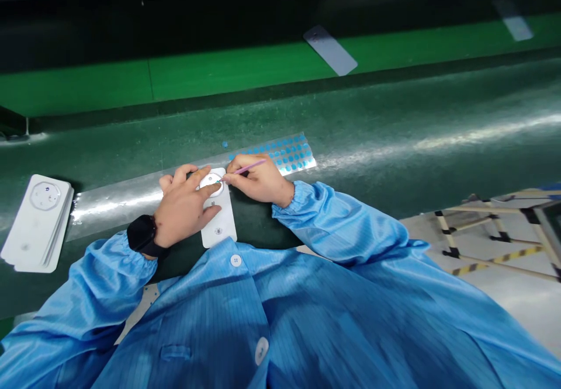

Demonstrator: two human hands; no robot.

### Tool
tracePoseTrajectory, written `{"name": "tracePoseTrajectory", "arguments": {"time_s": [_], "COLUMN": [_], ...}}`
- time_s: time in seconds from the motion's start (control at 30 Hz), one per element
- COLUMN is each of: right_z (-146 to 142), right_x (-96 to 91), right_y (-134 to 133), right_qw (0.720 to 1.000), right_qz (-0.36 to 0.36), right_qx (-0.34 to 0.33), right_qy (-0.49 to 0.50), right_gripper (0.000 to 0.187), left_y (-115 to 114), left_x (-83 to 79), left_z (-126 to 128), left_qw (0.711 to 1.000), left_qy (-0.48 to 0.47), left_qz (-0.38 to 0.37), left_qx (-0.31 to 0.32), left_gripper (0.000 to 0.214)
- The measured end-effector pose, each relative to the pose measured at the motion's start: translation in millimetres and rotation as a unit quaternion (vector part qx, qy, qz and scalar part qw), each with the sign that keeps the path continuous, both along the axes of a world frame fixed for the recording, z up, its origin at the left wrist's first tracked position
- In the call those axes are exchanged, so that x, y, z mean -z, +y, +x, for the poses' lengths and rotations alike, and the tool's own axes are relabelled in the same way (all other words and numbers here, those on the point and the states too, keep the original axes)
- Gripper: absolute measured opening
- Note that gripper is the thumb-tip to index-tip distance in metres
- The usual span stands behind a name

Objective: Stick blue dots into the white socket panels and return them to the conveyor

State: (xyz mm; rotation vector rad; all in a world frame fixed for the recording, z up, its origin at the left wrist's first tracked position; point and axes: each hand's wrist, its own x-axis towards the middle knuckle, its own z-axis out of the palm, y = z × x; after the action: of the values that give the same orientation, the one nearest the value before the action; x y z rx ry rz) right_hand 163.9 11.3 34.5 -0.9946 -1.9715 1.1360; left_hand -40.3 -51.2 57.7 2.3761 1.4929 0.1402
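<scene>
A white rounded panel (225, 214) with a round recess at its far end lies in front of me on the green bench. Across its left side rests my left hand (182, 202), fingers spread, with fingertips touching the panel around the recess. My right hand (258, 180) pinches a thin pink stick-like tool (250, 167), whose tip meets the recess area near my left index finger. I cannot make out the tool's exact kind. Beyond my right hand lies a clear sheet of blue round stickers (291, 152), partly covered by that hand.
Similar white panels are stacked (39, 219) at the left. A loose blue dot (225, 144) lies behind the sheet. On the green belt (245, 73) beyond sit a white panel (331, 50) and another panel (513, 20). A tubular frame (491, 231) stands on the right.
</scene>
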Motion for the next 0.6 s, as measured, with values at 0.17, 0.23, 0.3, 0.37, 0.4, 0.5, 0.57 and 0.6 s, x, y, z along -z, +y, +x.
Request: {"name": "tracePoseTrajectory", "arguments": {"time_s": [0.17,0.23,0.3,0.37,0.4,0.5,0.57,0.6], "right_z": [-4,-4,-3,-2,-2,-2,-3,-4], "right_x": [4.2,4.3,3.8,3.4,3.3,3.3,3.2,3.1], "right_y": [13,17,19,20,20,19,19,18], "right_qw": [0.945,0.923,0.909,0.903,0.902,0.897,0.894,0.892], "right_qz": [-0.238,-0.272,-0.289,-0.297,-0.300,-0.309,-0.313,-0.315], "right_qx": [0.084,0.098,0.103,0.094,0.087,0.068,0.063,0.062], "right_qy": [0.207,0.255,0.282,0.295,0.299,0.307,0.314,0.318], "right_gripper": [0.046,0.049,0.049,0.047,0.046,0.046,0.046,0.047], "left_y": [9,18,38,69,90,156,189,198], "left_x": [-3.0,-7.3,-13.9,-24.3,-31.5,-61.0,-84.5,-95.8], "left_z": [1,1,-4,-16,-24,-54,-71,-79], "left_qw": [0.999,0.997,0.996,0.996,0.996,0.988,0.969,0.956], "left_qy": [-0.018,-0.030,-0.050,-0.065,-0.063,-0.003,0.039,0.049], "left_qz": [-0.029,-0.054,-0.062,-0.032,-0.005,0.081,0.138,0.164], "left_qx": [-0.020,-0.036,-0.049,-0.061,-0.070,-0.133,-0.202,-0.239], "left_gripper": [0.045,0.054,0.059,0.062,0.063,0.065,0.059,0.056]}}
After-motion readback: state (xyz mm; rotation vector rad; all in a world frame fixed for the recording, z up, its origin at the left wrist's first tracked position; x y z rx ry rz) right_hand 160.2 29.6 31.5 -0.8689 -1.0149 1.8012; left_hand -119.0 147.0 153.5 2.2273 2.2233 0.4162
